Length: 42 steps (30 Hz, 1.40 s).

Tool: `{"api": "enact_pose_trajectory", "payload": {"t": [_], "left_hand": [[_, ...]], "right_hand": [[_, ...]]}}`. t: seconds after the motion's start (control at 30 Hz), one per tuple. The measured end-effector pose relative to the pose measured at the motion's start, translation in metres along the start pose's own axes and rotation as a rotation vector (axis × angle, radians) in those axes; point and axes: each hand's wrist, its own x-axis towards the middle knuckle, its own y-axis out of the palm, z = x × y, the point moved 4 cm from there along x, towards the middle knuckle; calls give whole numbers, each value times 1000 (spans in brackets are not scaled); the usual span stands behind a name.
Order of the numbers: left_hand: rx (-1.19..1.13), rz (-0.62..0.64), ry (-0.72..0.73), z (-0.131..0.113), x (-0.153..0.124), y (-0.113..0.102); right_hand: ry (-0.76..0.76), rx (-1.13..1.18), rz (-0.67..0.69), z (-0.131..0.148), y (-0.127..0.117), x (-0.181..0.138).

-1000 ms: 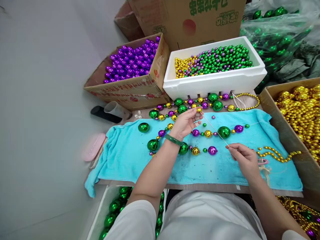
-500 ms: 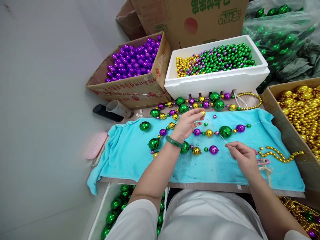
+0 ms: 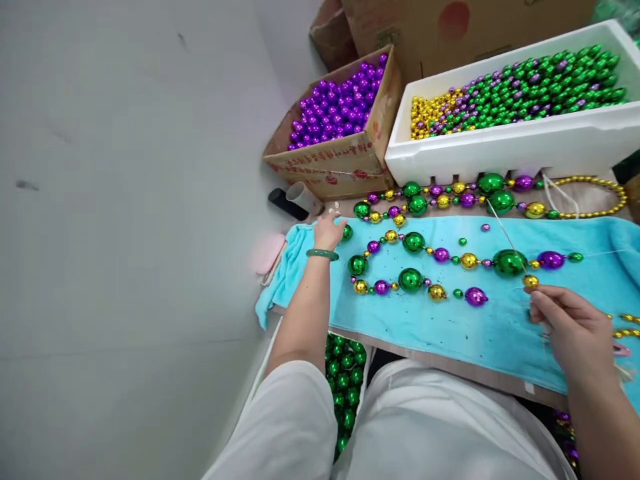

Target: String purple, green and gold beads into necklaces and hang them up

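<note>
My right hand [image 3: 570, 327] pinches a long thin needle [image 3: 507, 235], which points up and to the left. A gold bead [image 3: 531, 281] sits on the needle close to the fingertips. At the towel's far left, my left hand [image 3: 327, 233], with a green bangle above the wrist, reaches out with fingers spread. It is beside a large green bead [image 3: 347, 232] and close to small white pieces [image 3: 336, 208]; whether it touches them is unclear. Between the hands, a curved string of green, purple and gold beads [image 3: 413, 242] lies on the blue towel [image 3: 400, 320].
Behind the towel lies a finished-looking bead necklace [image 3: 491, 184]. A carton of purple beads [image 3: 325, 163] and a white foam box [image 3: 500, 147] of small beads stand at the back. Left are a translucent cup [image 3: 304, 198] and a pink case [image 3: 271, 253].
My left hand has left the needle tip and moved left to the green bead. The gold bead is now down by my right fingertips. The view has swung left.
</note>
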Motion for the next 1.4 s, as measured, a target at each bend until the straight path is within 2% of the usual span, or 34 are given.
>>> {"api": "enact_pose_trajectory", "payload": {"t": [0.07, 0.13, 0.27, 0.37, 0.4, 0.47, 0.53, 0.6, 0.7, 0.93, 1.0, 1.2, 1.4], "left_hand": [[-36, 81, -28, 18, 0, 4], [-94, 102, -42, 26, -3, 10], [-272, 112, -90, 17, -13, 15], [-508, 212, -95, -8, -32, 15], [-657, 294, -101, -20, -42, 16], [-1085, 533, -151, -48, -66, 22], [-1385, 737, -222, -74, -92, 29], [-1511, 843, -264, -93, -113, 35], [-1602, 916, -275, -109, -132, 46], [-1635, 962, -265, -118, -146, 60], [-1619, 928, -250, -118, -146, 60], [-1589, 702, -153, -113, -140, 55], [-1557, 676, -144, -115, -140, 54]], "right_hand": [[13, 1, 16, 0, 3, 0], [12, -2, 33, 1, 7, -1], [-47, -42, 93, 9, 15, -5], [-95, -55, 175, 15, 25, -13], [-106, -54, 206, 16, 30, -15], [-117, -49, 266, 17, 41, -21], [-115, -46, 317, 17, 51, -25], [-107, -52, 352, 16, 57, -28], [-100, -69, 356, 13, 56, -29], [-89, -105, 328, 10, 41, -31], [-89, -118, 325, 10, 38, -31], [-124, -190, 299, 11, 31, -27], [-166, -186, 285, 16, 27, -26]]}}
